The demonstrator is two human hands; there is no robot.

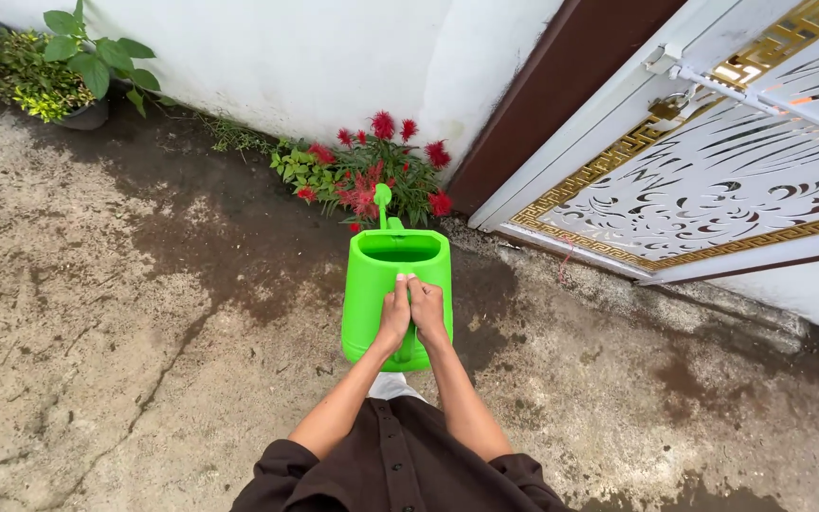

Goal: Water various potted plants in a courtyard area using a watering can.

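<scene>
centre of frame: you hold a bright green watering can point(396, 284) out in front of you, both hands on the handle at its near side. your left hand point(393, 315) and right hand point(427, 311) sit pressed side by side, each grip closed around the handle, thumbs up toward the can's open top.

the can hangs clear of the concrete ground point(97, 313), spout pointing away from you toward the red-flowered plant point(376, 171) just above it in the frame, at the foot of the white wall point(315, 57). the spout tip lies over the plant's lower leaves. no stream of water shows from it, and the can looks close to level, so pouring on this plant seems not yet under way, or too fine to see.

the ground around the plant and down past the can is dark and wet; far left and lower left it looks dry. a potted green plant point(40, 66) stands in the upper left corner, well apart. a white and gold patterned gate point(713, 180) fills the upper right.
</scene>
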